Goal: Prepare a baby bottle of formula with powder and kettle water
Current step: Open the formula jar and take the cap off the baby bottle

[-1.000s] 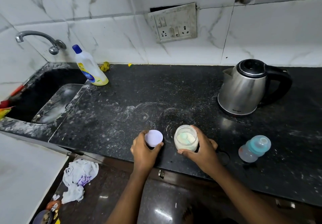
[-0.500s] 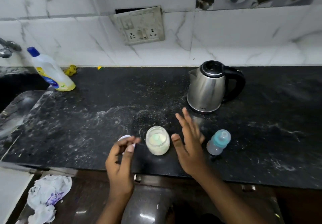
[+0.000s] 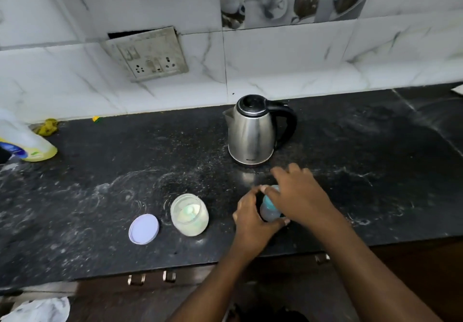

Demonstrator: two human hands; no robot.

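No legible text on anything

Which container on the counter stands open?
The powder jar: its lilac lid lies beside it. The kettle has its lid down, and the baby bottle still wears its blue top.

Both hands hide most of the baby bottle (image 3: 269, 211); the left edge crops the detergent bottle (image 3: 23, 144).

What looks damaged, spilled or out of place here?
The socket plate hangs crooked, with a dark gap above it. White powdery smears streak the counter around the open jar. Both hands grip the baby bottle.
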